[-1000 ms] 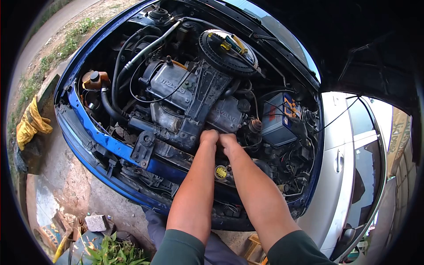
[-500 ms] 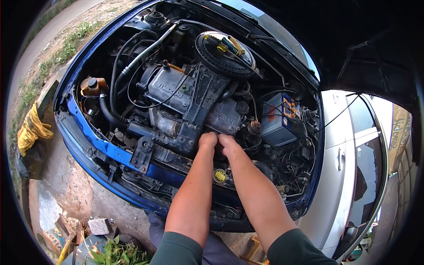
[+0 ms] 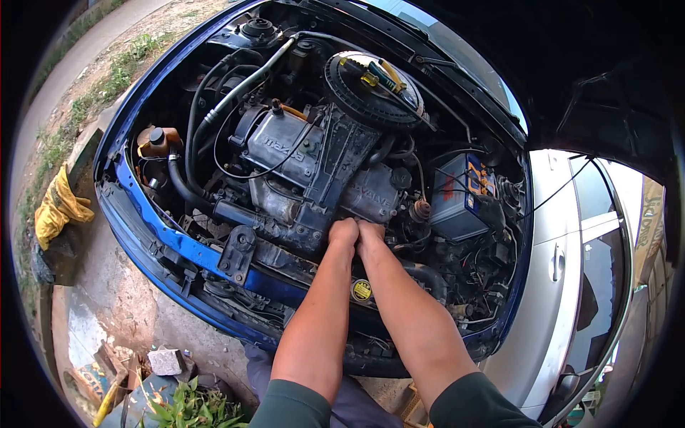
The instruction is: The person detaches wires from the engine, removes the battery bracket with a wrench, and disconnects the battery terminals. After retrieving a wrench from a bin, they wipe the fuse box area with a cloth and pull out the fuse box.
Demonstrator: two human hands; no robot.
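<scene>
Both of my hands reach into the open engine bay of a blue car, side by side at the front edge of the engine. My left hand (image 3: 344,231) is curled, just below the valve cover (image 3: 367,196) and beside the black intake duct (image 3: 335,160). Close against it, my right hand (image 3: 369,234) is curled too. The fingertips of both point down and away from me, so what they grip is hidden. A yellow-labelled radiator cap (image 3: 362,289) lies between my forearms.
Yellow-handled tools (image 3: 372,77) lie on the round air cleaner (image 3: 349,100). A battery (image 3: 457,200) sits at the right, a coolant reservoir (image 3: 158,142) at the left. The raised hood (image 3: 599,78) hangs over the upper right. A white car (image 3: 546,285) stands alongside.
The view has shifted slightly, so the engine bay appears a little lower and further right. My right hand now sits closer against the left one, both in the same spot.
</scene>
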